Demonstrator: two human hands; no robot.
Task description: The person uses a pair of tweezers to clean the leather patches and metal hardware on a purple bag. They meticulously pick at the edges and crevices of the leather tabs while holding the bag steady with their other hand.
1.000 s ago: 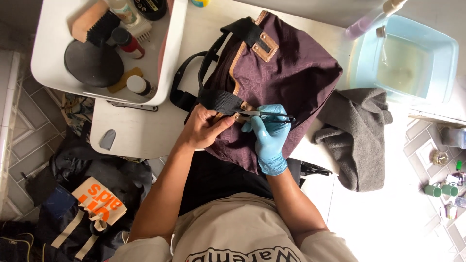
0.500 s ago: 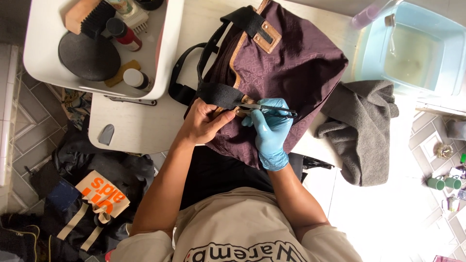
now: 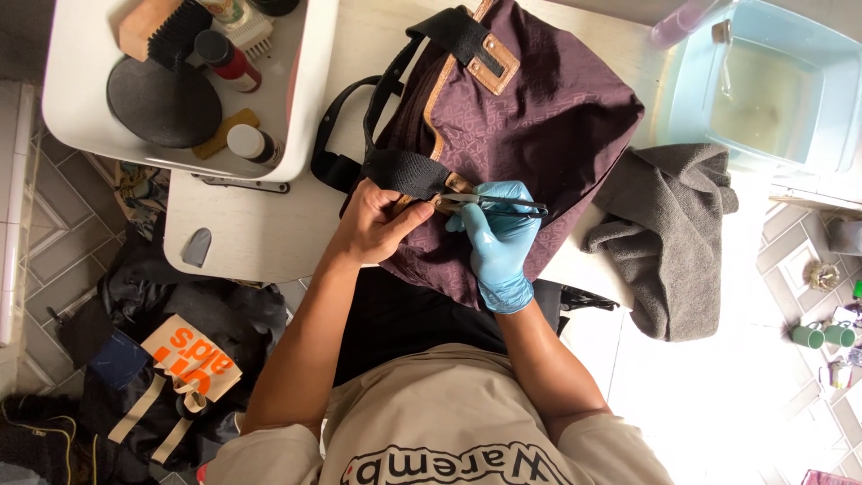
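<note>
Left hand [image 3: 375,222] bare, pinching tan leather trim of woven plum bag [image 3: 530,126] on white surface [image 3: 260,229]. Right hand [image 3: 496,241], blue glove, closed around thin dark tool [image 3: 503,207]. Grey towel [image 3: 669,233] beside bag.

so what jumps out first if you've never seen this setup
A dark purple bag with black straps lies in the middle of the white table. The bare left hand pins its front edge while the right hand, in a blue glove, holds a thin dark tool to the tan trim. A grey towel hangs off the table's right side.
</note>
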